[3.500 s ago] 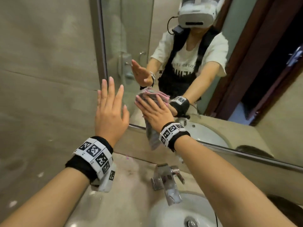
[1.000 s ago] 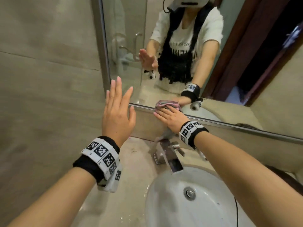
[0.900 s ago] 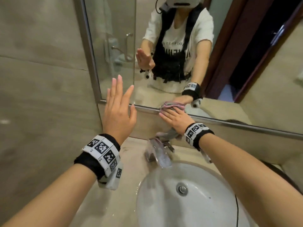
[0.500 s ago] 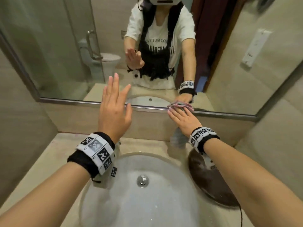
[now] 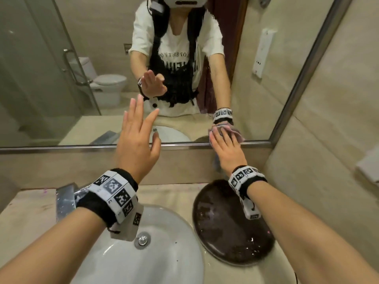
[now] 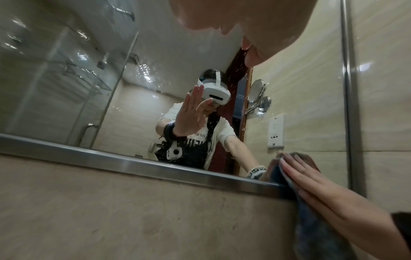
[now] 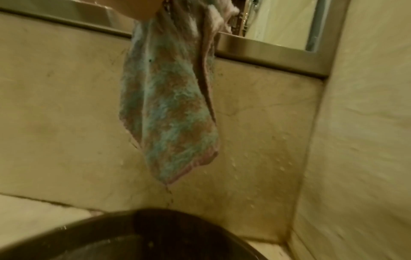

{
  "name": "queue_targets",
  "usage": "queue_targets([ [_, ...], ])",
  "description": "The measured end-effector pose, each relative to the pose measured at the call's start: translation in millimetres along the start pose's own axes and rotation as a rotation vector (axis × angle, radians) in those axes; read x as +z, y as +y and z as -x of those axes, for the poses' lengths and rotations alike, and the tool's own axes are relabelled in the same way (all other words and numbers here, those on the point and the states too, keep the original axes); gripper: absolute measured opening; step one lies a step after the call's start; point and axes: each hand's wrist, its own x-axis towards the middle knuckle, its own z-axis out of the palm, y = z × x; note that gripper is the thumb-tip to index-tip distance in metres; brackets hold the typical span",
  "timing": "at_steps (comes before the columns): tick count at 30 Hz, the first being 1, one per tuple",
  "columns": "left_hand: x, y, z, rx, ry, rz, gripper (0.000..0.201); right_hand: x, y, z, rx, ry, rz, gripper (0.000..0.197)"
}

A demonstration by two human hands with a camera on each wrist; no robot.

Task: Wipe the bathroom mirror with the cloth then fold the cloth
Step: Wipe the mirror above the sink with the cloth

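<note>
The wall mirror (image 5: 61, 78) fills the upper head view and shows my reflection. My right hand (image 5: 225, 146) presses the pink and blue cloth (image 5: 238, 133) flat on the glass at the mirror's lower right corner, fingers straight. The cloth's lower part hangs over the metal frame (image 7: 266, 52) and down the tiled wall; the right wrist view shows this hanging cloth (image 7: 171, 105). In the left wrist view the right hand (image 6: 311, 184) lies over the cloth (image 6: 311, 219). My left hand (image 5: 137, 144) is raised before the mirror, fingers straight, holding nothing.
A white basin (image 5: 164, 263) sits below my arms, with a dark round tray (image 5: 225, 222) to its right on the counter. A chrome tap (image 5: 65, 199) stands at the left. The side wall (image 5: 328, 140) meets the mirror close to the cloth.
My right hand has slid the cloth down and then rightward along the mirror's bottom edge to the right corner. The left hand has stayed raised and open.
</note>
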Motion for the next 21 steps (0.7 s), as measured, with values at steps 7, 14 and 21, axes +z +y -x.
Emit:
queue_targets([
  [7, -3.1, -8.2, 3.2, -0.021, 0.012, -0.069, 0.049, -38.2, -51.7, -65.9, -0.379, 0.146, 0.11, 0.068],
  [14, -13.6, -23.0, 6.2, -0.085, 0.035, -0.095, 0.052, -53.3, -96.4, -98.6, -0.496, 0.173, 0.185, 0.066],
  [21, -3.3, -12.7, 4.2, -0.04, -0.011, -0.076, 0.052, -62.6, -46.4, -91.1, -0.379, 0.313, -0.01, 0.066],
])
